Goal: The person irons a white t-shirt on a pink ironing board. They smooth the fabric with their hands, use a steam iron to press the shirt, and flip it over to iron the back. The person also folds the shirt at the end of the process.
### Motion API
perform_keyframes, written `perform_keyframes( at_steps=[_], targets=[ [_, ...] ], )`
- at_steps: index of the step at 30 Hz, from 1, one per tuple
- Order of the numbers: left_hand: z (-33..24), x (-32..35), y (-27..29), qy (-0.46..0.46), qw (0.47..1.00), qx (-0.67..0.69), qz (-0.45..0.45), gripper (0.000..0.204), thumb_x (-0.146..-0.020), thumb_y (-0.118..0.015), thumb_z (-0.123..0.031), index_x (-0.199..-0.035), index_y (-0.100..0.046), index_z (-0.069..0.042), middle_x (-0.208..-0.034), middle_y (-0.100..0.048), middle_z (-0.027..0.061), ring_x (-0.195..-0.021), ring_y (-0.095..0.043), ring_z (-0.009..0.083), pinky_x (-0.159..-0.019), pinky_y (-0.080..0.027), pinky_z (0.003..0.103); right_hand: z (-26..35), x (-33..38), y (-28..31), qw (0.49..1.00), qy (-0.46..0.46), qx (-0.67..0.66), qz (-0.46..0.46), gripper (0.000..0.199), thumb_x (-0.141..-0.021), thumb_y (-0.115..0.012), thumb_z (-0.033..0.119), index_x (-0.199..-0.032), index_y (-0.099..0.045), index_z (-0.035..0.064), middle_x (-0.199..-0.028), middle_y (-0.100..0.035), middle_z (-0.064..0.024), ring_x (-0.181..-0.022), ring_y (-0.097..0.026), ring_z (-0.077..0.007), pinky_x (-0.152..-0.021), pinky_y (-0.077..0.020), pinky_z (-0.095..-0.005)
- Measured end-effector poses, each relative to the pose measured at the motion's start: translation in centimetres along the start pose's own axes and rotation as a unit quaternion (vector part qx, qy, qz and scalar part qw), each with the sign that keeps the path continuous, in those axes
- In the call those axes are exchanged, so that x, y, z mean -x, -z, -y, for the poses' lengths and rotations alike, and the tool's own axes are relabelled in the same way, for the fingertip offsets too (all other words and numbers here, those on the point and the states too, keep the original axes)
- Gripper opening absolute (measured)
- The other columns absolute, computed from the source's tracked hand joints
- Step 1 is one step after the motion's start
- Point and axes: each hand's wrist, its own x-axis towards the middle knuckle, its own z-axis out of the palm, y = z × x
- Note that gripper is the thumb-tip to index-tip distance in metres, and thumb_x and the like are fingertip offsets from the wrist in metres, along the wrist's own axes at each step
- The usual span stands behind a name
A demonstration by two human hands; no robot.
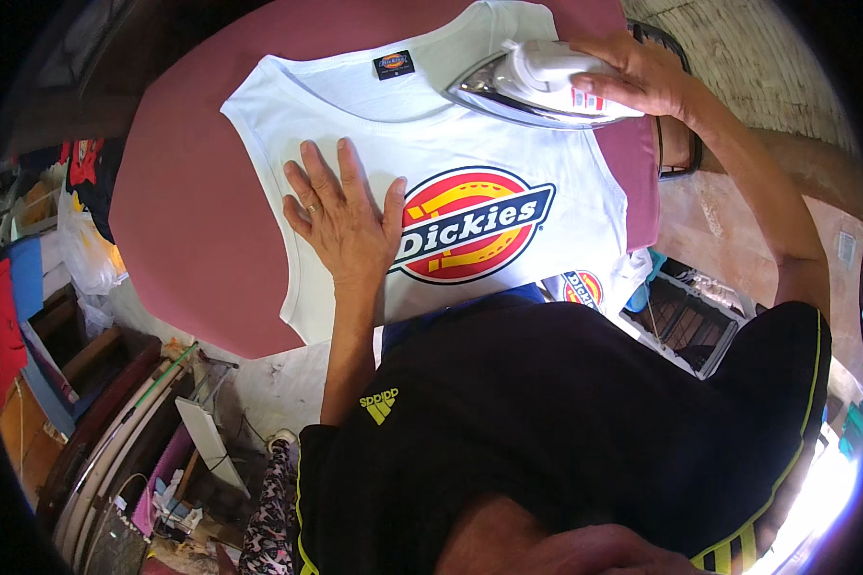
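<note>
A white sleeveless shirt with a red, yellow and black print lies spread over a maroon padded ironing surface. My left hand rests flat on the shirt beside the print, fingers spread, a ring on one of them. In my right hand is a white clothes iron, gripped by its handle. The iron sits at the shirt's upper right, near the shoulder and neckline, its tip pointing left. Whether its soleplate presses on the cloth I cannot tell. A dark label shows inside the neckline.
Another white printed garment hangs at the near right edge, above a dark crate. On the left are a plastic bag, a red garment and cluttered boards. A wooden surface lies at the far right.
</note>
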Motion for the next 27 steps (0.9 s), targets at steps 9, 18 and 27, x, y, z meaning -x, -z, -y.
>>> perform_keyframes(
  at_steps=[9,18,27],
  targets=[
    [0.3,0.1,-0.6,-0.003,1.0,0.008,-0.008,0.076,-0.094,-0.051,-0.056,-0.151,-0.035,-0.009,-0.159,-0.023,0.0229,-0.147,-0.017,0.0445,-0.111,-0.014,0.063,6.6,-0.3,-3.3,0.996,0.057,-0.025,-0.071,0.056,-0.092,-0.069,0.039,-0.131,-0.057,0.0009,-0.112,-0.066,-0.0231,-0.094,-0.068,-0.0266,-0.08,-0.0549,-0.0342],
    [0.3,0.1,-0.6,-0.013,1.0,0.003,0.006,0.078,-0.094,-0.051,-0.056,-0.151,-0.034,-0.006,-0.16,-0.02,0.0248,-0.147,-0.015,0.0473,-0.111,-0.013,0.063,5.9,0.6,-4.4,0.987,0.093,-0.07,-0.108,0.051,-0.094,-0.066,0.038,-0.129,-0.058,0.0012,-0.091,-0.068,-0.0206,-0.07,-0.068,-0.0236,-0.067,-0.0546,-0.0354],
    [0.3,0.2,-0.5,-0.026,1.0,-0.009,0.0,0.074,-0.094,-0.051,-0.052,-0.15,-0.035,-0.007,-0.158,-0.024,0.0255,-0.145,-0.018,0.0477,-0.109,-0.016,0.065,2.6,0.1,-1.3,0.991,0.023,0.032,-0.13,0.049,-0.097,-0.056,0.045,-0.119,-0.059,0.0015,-0.095,-0.068,-0.0217,-0.086,-0.068,-0.0348,-0.078,-0.054,-0.0415]
  ],
)
